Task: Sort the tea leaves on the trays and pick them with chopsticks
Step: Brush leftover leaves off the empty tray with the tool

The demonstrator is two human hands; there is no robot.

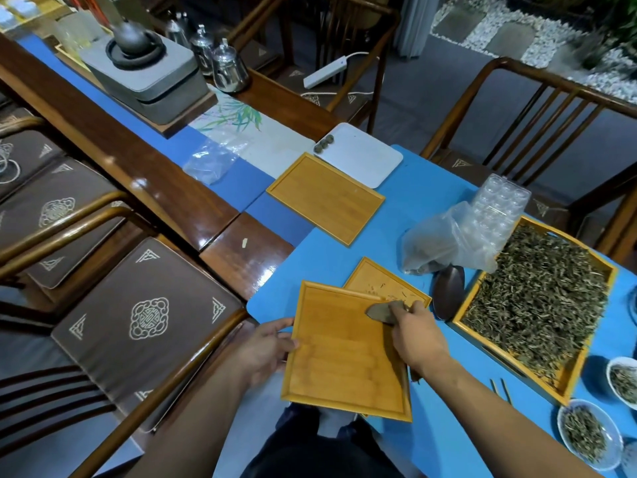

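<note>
My left hand (267, 350) grips the left edge of an empty bamboo tray (341, 353), which overlaps a second small bamboo tray (382, 281) holding a few stray tea bits. My right hand (413, 334) holds a dark scoop (381, 311) at the near tray's top right corner. A large bamboo tray (572, 377) at the right is heaped with loose tea leaves (541, 294). Chopsticks (501, 389) lie on the blue mat beside it.
A third empty bamboo tray (325, 198) and a white plate (365, 157) with small tea balls lie farther back. A plastic bag (448, 239), a clear blister pack (499, 198), a dark scoop (448, 293) and bowls of tea (586, 431) crowd the right. Wooden chairs surround the table.
</note>
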